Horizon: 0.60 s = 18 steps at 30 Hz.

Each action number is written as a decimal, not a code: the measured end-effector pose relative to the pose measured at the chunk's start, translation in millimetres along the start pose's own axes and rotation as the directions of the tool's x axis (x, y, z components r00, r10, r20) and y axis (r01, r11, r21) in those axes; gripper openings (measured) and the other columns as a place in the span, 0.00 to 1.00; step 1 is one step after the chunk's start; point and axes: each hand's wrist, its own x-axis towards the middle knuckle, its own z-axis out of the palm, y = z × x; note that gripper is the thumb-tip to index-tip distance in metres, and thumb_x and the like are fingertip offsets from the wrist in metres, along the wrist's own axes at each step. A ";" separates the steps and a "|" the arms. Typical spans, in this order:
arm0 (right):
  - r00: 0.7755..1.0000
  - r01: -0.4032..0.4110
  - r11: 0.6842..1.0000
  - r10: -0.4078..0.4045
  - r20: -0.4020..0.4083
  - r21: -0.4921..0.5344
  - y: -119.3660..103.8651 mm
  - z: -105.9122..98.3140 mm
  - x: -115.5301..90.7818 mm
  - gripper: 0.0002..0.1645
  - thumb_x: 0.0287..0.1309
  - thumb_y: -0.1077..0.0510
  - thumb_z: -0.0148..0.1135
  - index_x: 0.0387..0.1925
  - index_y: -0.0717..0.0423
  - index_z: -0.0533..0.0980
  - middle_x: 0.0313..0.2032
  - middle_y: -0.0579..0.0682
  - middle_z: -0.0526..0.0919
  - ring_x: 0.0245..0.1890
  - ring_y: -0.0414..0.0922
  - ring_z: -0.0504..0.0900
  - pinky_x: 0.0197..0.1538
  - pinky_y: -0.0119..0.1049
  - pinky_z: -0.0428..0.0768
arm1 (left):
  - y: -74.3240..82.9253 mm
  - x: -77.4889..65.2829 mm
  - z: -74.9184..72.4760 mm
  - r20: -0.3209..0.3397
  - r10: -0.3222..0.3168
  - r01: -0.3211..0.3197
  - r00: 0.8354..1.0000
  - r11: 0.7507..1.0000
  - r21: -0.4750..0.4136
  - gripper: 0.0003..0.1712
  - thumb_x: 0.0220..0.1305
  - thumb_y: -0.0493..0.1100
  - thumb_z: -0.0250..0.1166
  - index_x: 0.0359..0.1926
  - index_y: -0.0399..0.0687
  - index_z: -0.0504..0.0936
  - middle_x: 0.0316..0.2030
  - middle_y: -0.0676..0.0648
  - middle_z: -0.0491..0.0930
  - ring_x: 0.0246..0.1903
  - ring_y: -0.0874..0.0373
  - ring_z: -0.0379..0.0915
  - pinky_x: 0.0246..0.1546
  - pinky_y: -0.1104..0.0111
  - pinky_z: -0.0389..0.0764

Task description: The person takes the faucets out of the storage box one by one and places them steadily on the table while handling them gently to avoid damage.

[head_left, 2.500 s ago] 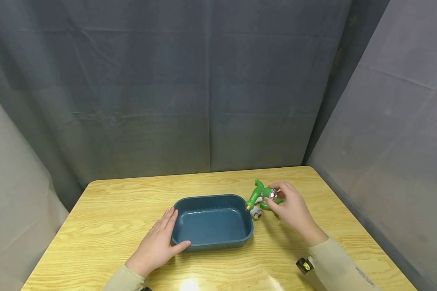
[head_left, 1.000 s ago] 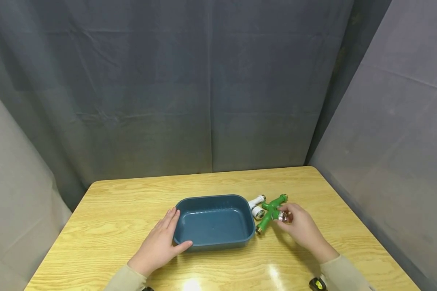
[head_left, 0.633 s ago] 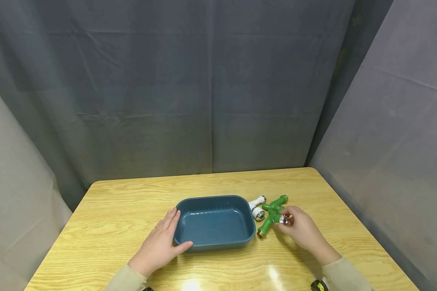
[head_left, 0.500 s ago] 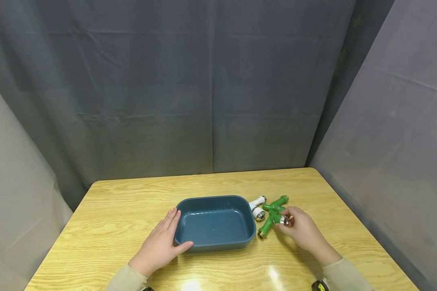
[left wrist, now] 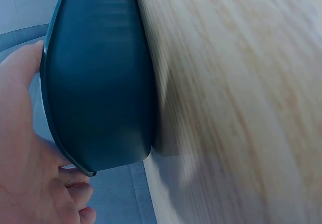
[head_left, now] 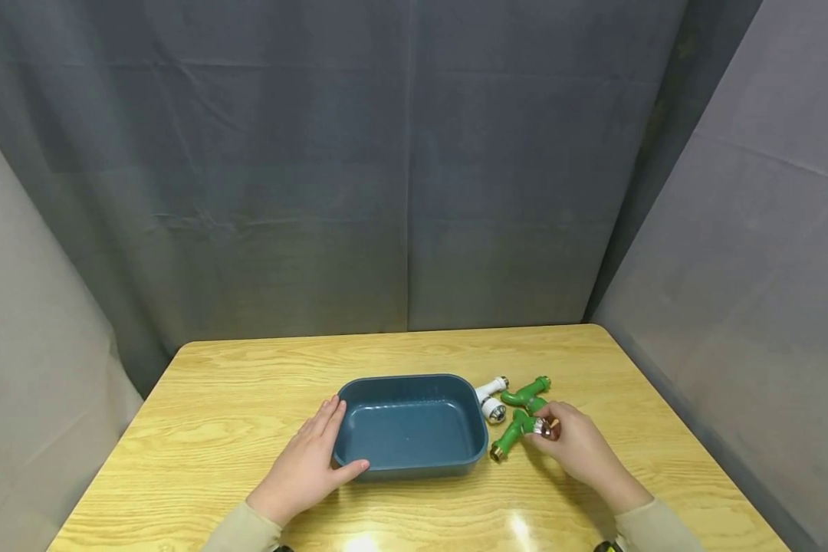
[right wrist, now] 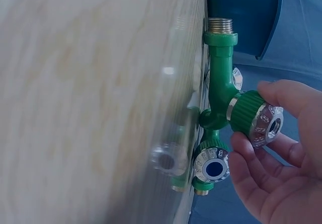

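Observation:
My left hand (head_left: 303,464) rests on the left end of a dark blue-green plastic basin (head_left: 410,437), its fingers straight along the rim and the thumb at the near edge. To the right of the basin, my right hand (head_left: 579,452) pinches the round knob of a green water tap (head_left: 509,440) between thumb and fingers. That tap lies low over the table, its brass threaded end towards the basin, as the right wrist view shows. Just behind it lies a second green tap (head_left: 528,393), its silver-faced knob (right wrist: 211,164) below the held one in the right wrist view.
A white tap (head_left: 491,389) with a silver-faced knob lies against the basin's right end. The wooden table (head_left: 248,391) extends around these things. A grey curtain (head_left: 283,192) hangs behind the table, and pale cloth screens (head_left: 745,268) stand at both sides.
My right hand has brought the green tap down from beside the basin's far right corner, nearer to me, turning it. The left hand stays on the basin. The head view has shifted slightly.

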 end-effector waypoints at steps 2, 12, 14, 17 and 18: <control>1.000 -0.009 1.000 0.009 0.013 0.005 0.1 -0.3 -0.2 0.17 0.57 0.58 0.75 0.44 0.60 0.80 0.35 0.48 0.79 0.31 0.40 0.75 0.30 0.29 0.75 | -0.2 0.2 -0.1 0.000 -0.001 0.001 1.000 1.000 -0.002 0.61 0.63 0.71 0.66 0.81 0.40 0.53 0.82 0.39 0.50 0.81 0.43 0.46 0.78 0.44 0.56; 0.997 -0.019 1.000 0.019 0.080 0.007 -1.1 -3.9 -4.1 0.19 0.55 0.55 0.78 0.40 0.57 0.77 0.36 0.47 0.80 0.31 0.40 0.76 0.30 0.30 0.76 | 1.3 0.1 -1.3 0.007 -0.008 0.008 1.000 1.000 0.004 0.61 0.63 0.72 0.66 0.81 0.40 0.53 0.81 0.39 0.50 0.81 0.43 0.46 0.79 0.44 0.56; 0.996 -0.018 1.000 0.017 0.092 0.007 -0.8 -4.1 -4.4 0.19 0.55 0.55 0.78 0.40 0.56 0.76 0.36 0.47 0.80 0.32 0.40 0.77 0.31 0.31 0.76 | 1.7 0.1 -1.9 0.009 -0.010 0.010 1.000 1.000 0.003 0.61 0.63 0.72 0.66 0.81 0.40 0.53 0.81 0.39 0.50 0.81 0.43 0.46 0.79 0.44 0.56; 0.993 -0.027 1.000 0.026 0.117 0.007 -0.1 -4.1 -5.9 0.20 0.54 0.56 0.79 0.39 0.55 0.74 0.35 0.47 0.79 0.32 0.40 0.77 0.32 0.33 0.77 | 2.8 -0.3 -3.1 0.010 -0.010 0.010 1.000 1.000 0.001 0.61 0.63 0.71 0.66 0.81 0.40 0.53 0.81 0.39 0.50 0.81 0.43 0.46 0.78 0.44 0.56; 0.992 -0.031 0.999 0.030 0.126 0.008 0.2 -4.0 -6.3 0.20 0.54 0.56 0.79 0.39 0.55 0.74 0.35 0.47 0.79 0.32 0.40 0.77 0.32 0.33 0.77 | 3.0 -0.4 -3.3 0.010 -0.011 0.011 1.000 1.000 0.000 0.61 0.63 0.71 0.66 0.81 0.40 0.53 0.81 0.39 0.50 0.81 0.43 0.46 0.78 0.44 0.56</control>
